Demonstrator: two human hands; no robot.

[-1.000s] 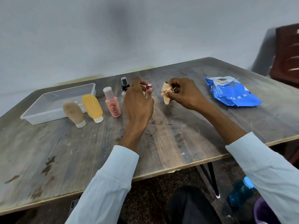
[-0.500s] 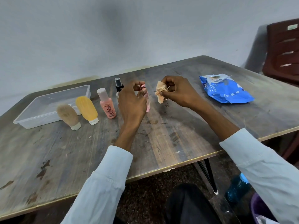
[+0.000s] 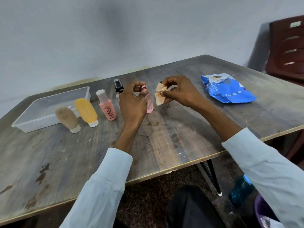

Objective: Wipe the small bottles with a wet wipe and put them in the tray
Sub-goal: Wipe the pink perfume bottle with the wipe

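Observation:
My left hand [image 3: 131, 102] grips a small pink bottle [image 3: 150, 104] with a shiny pink cap, held upright just above the table. My right hand [image 3: 179, 91] pinches a crumpled, soiled wet wipe [image 3: 160, 94] close to the right of that bottle, not touching it. A clear plastic tray [image 3: 29, 125] sits at the far left. In front of it stand a beige tube [image 3: 66, 118] and a yellow tube [image 3: 86, 111], both on their caps. A pink bottle with a white cap [image 3: 107, 106] and a black-topped spray bottle [image 3: 118, 87], partly hidden by my left hand, stand beside them.
A blue pack of wet wipes [image 3: 227, 88] lies at the right on the worn wooden table [image 3: 172, 135]. A dark red chair [image 3: 286, 46] stands beyond the right corner. A blue bottle [image 3: 241, 189] sits on the floor under the table edge.
My left hand has lifted the small pink bottle and turned it upright so more of its body shows. My right hand has kept the wipe beside it.

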